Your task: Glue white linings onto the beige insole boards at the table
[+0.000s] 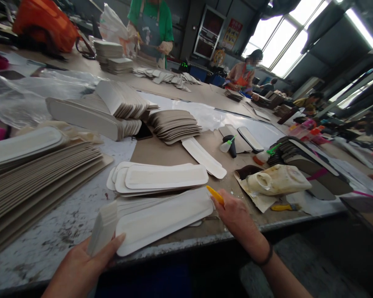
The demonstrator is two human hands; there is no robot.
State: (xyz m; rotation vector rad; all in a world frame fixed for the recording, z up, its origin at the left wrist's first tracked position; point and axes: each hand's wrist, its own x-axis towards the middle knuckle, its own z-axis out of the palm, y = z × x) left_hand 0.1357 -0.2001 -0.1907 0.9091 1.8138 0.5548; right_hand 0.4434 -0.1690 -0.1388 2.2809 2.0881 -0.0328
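My left hand (93,256) is closed round a small stack of pale flat strips (103,227). Its thumb lies against the near end of a long white panel (164,221) with rounded corners and a raised border. This panel rests on a fanned pile of similar pieces at the table's front edge. My right hand (234,209) grips a yellow-handled tool (215,194) by the panel's right end; its working end is hidden, so its kind is unclear. Just behind lies another pile of white panels (166,176), and a single panel (203,158) slants away behind it.
Stacked grey-brown boards (43,186) fill the left side. At right are a stained plastic container (276,180), a yellow brush (285,207), a small squeeze bottle (226,145) and dark curved pieces (311,161). A co-worker in green (151,29) stands across the table.
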